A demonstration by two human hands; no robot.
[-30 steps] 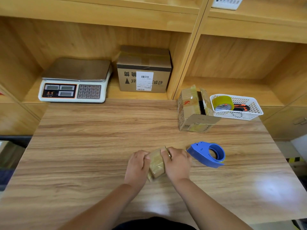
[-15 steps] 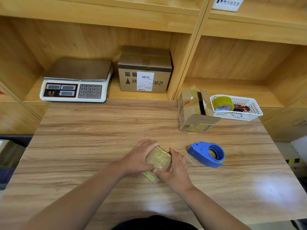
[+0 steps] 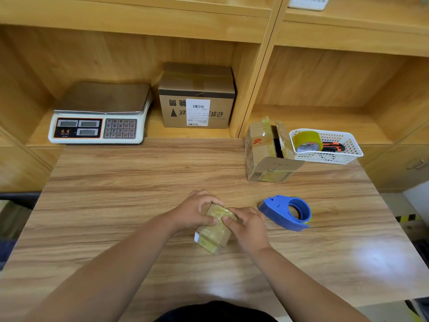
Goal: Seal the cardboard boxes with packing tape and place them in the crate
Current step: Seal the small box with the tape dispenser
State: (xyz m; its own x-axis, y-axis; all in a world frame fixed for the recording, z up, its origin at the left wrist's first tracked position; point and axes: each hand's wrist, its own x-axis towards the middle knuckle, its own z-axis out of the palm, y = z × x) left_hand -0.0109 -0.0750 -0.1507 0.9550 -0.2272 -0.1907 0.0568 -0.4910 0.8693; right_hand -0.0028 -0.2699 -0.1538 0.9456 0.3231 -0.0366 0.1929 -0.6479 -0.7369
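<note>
A small cardboard box (image 3: pixel 214 231) wrapped in clear tape lies on the wooden table (image 3: pixel 116 205), near its middle front. My left hand (image 3: pixel 193 211) grips the box's far left end, fingers curled over the top. My right hand (image 3: pixel 248 226) holds its right side, with the thumb pressing the taped top. A blue tape dispenser (image 3: pixel 286 212) lies on the table just right of my right hand. A larger cardboard box (image 3: pixel 267 151) with open flaps stands at the back right of the table.
A white basket (image 3: pixel 334 156) holding a yellowish tape roll (image 3: pixel 306 141) and an orange cutter sits behind the open box. On the shelf behind the table stand a digital scale (image 3: pixel 99 115) and a labelled carton (image 3: pixel 197 98). No crate is in view.
The small box has been turned from standing between my hands to lying flat. My left hand has moved over its far end and my right hand now presses the top.
</note>
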